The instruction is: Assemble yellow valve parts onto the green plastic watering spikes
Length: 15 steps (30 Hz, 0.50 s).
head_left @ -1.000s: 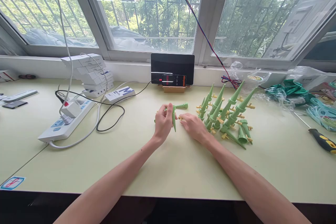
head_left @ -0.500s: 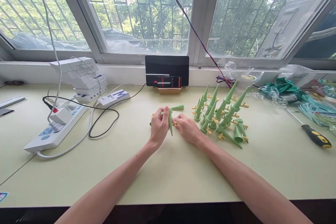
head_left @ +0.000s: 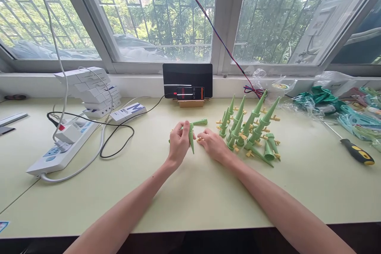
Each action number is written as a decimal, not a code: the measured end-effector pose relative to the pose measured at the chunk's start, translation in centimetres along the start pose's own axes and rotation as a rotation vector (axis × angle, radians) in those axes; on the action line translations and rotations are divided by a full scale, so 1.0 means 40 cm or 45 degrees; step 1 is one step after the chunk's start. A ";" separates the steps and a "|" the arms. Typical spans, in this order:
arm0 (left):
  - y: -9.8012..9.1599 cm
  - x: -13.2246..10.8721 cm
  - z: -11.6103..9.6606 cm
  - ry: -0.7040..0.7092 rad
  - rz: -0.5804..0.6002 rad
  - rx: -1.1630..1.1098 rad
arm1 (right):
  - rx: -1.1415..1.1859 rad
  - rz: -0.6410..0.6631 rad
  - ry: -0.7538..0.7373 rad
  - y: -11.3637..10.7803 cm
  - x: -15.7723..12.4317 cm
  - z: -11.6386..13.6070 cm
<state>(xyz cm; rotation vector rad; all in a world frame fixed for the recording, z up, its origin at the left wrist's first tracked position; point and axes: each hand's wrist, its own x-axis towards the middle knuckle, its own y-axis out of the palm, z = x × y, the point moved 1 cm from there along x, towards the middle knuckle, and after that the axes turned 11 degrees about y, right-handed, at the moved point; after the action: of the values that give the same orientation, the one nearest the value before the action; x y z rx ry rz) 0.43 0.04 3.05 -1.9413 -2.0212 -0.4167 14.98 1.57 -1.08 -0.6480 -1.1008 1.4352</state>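
My left hand [head_left: 179, 145] is closed around a green plastic watering spike [head_left: 191, 139], its pointed end tipped downward. To the right, my right hand [head_left: 212, 145] pinches a small yellow valve [head_left: 200, 140] between its fingertips, a short gap away from the spike. Another green piece [head_left: 199, 121] lies on the table just behind my left hand, partly hidden by it. Beyond my right hand stands a cluster of green spikes [head_left: 238, 127] with yellow valves, most pointing up. A few at the near side lie over, among them a hollow green piece [head_left: 269, 152].
A phone [head_left: 190, 93] leans against a dark tablet [head_left: 187, 75] at the back. On the left are a power strip [head_left: 44, 164], cables and stacked white boxes [head_left: 95, 91]. A screwdriver [head_left: 357, 152] and plastic bags [head_left: 318, 101] lie on the right.
My right hand has drawn slightly away from the spike, so a gap shows between it and the yellow valve. My left hand keeps its hold. The view has shifted a little.
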 end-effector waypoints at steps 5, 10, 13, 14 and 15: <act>0.000 0.000 -0.003 -0.006 0.003 -0.010 | -0.012 0.017 -0.007 0.001 -0.002 0.003; 0.002 -0.001 0.004 -0.004 0.027 0.003 | -0.075 0.027 -0.035 -0.003 -0.007 0.014; 0.002 0.000 0.008 0.001 0.037 0.011 | -0.156 0.052 -0.022 -0.012 -0.012 0.027; 0.002 0.000 0.008 0.002 0.040 0.012 | -0.184 0.062 -0.013 -0.015 -0.014 0.032; 0.002 -0.001 0.007 0.005 0.042 0.012 | -0.208 0.069 -0.008 -0.017 -0.016 0.036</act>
<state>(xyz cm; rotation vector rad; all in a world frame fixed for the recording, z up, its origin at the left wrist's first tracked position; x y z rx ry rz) 0.50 0.14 2.79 -1.9640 -1.9820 -0.4017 14.13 0.53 -0.01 -0.7950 -1.2219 1.4038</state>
